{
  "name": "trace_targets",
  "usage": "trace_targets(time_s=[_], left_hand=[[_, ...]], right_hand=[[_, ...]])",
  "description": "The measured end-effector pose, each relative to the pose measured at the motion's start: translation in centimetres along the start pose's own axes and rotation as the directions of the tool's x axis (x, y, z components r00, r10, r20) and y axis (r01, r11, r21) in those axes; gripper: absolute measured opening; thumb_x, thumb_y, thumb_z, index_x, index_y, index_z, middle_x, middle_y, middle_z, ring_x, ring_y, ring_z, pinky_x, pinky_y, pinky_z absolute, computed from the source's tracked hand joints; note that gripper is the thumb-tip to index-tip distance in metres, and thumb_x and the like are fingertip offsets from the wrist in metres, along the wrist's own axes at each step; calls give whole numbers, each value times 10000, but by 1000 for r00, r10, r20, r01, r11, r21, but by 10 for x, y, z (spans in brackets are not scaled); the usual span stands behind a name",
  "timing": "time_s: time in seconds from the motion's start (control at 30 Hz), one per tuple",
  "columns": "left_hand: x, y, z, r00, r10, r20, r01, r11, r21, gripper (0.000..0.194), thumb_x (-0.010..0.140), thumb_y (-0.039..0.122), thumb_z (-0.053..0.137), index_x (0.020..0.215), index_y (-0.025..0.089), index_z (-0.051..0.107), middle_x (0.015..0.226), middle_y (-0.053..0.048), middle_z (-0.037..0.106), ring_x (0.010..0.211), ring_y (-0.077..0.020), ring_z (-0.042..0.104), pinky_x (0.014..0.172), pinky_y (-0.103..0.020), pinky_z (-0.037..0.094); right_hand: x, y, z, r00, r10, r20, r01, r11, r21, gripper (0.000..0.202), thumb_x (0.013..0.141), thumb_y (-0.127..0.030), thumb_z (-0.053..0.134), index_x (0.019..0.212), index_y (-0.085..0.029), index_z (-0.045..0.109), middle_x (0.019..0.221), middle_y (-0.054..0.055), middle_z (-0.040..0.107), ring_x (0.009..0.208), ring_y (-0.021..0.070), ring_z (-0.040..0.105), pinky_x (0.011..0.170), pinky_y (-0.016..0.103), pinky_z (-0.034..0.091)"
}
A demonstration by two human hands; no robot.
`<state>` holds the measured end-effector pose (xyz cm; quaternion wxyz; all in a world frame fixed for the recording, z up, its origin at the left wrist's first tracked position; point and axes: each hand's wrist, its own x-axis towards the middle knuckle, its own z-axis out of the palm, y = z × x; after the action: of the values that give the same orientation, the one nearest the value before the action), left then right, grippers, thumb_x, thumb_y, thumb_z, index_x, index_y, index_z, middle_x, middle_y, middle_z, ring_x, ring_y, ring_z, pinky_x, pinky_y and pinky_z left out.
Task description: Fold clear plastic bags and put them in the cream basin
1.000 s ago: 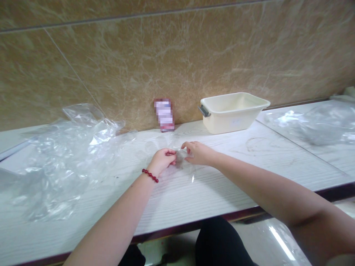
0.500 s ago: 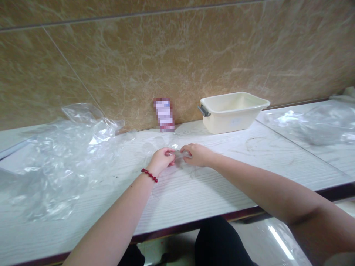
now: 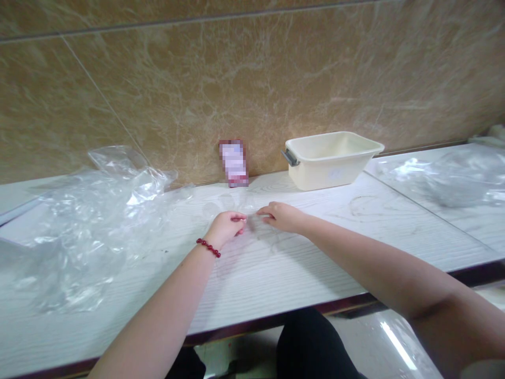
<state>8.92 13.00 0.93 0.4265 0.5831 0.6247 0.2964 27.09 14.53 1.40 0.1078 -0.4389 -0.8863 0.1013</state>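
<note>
My left hand [image 3: 226, 227], with a red bead bracelet at the wrist, is closed in a pinch on a small bit of clear plastic that barely shows at the fingertips. Just to its right, my right hand [image 3: 281, 217] hovers low over the table with loosely stretched fingers; I see nothing held in them. A small gap parts the two hands. Thin clear plastic [image 3: 226, 201] lies flat on the table behind the left hand, its outline hard to make out.
A heap of crumpled clear plastic bags [image 3: 94, 226] covers the left of the white table [image 3: 307, 263]. A phone-like object [image 3: 234, 163], blurred out, leans on the marble wall. A cream tub [image 3: 327, 171] with a grey handle stands behind the right hand. More clear plastic [image 3: 453, 173] lies far right.
My hands have drawn slightly apart, the left moving a little left. The clear plastic seen between both hands' fingers no longer shows in my right fingers, which have straightened.
</note>
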Motion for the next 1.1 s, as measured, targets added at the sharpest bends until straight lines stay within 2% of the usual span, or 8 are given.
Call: trace_targets(time_s=[0.1,0.27,0.57,0.67,0.77,0.9,0.97,1.1], left_hand=[[-4,3,0,999,-26,27,26,999,28,224,633,158,528,846,108,580,595,-9,563,447,-61,493,469,-190,431],[-4,3,-3,998,62,-20,-54,959,278,260,631,244,536,863,141,596,618,-18,593,411,-68,459,387,-183,365],[5,-5,-11,980,196,36,-191,873,448,186,633,281,518,739,165,617,704,-21,632,636,-130,563,585,-216,420],[4,-4,-17,961,273,40,-244,774,585,177,654,281,490,720,177,617,704,-22,629,656,-148,562,614,-244,422],[1,-2,-20,893,450,26,-333,620,711,230,685,298,463,803,171,614,820,-51,619,762,-173,551,708,-281,412],[-1,-1,-10,789,580,200,-513,445,733,330,745,300,410,1033,198,534,1081,-39,540,998,-171,461,879,-309,320],[-2,-2,-2,781,565,266,-543,404,736,351,786,293,346,1104,224,476,1161,-15,488,1084,-167,393,928,-352,257],[-2,-6,6,828,463,318,-507,375,776,394,819,302,264,1197,244,361,1264,-1,369,1180,-180,264,957,-452,148]], right_hand=[[0,1,-2,999,14,31,-14,1000,6,340,773,-261,415,1099,-208,500,911,80,554,842,166,518,713,231,353],[2,5,0,999,18,38,-18,1000,10,343,768,-273,439,1103,-224,496,909,78,537,855,168,505,728,232,340],[3,3,2,998,28,57,-23,996,-85,343,788,-288,411,1125,-276,475,879,74,521,839,179,492,727,251,331],[2,3,2,998,37,59,-30,993,-118,345,792,-315,399,1131,-302,464,873,76,506,839,188,472,738,267,323],[2,4,3,998,27,48,-19,988,-155,345,800,-338,378,1136,-317,453,871,83,491,824,190,455,741,283,317],[1,3,1,998,-23,61,36,973,-230,356,809,-329,364,1155,-284,439,859,96,488,811,181,441,768,297,291],[1,2,0,997,-35,74,53,965,-258,365,810,-325,365,1164,-266,432,867,103,489,817,180,437,781,300,279],[1,1,-1,996,-28,83,50,959,-281,374,810,-332,360,1177,-277,411,885,106,485,813,182,432,779,305,277]])
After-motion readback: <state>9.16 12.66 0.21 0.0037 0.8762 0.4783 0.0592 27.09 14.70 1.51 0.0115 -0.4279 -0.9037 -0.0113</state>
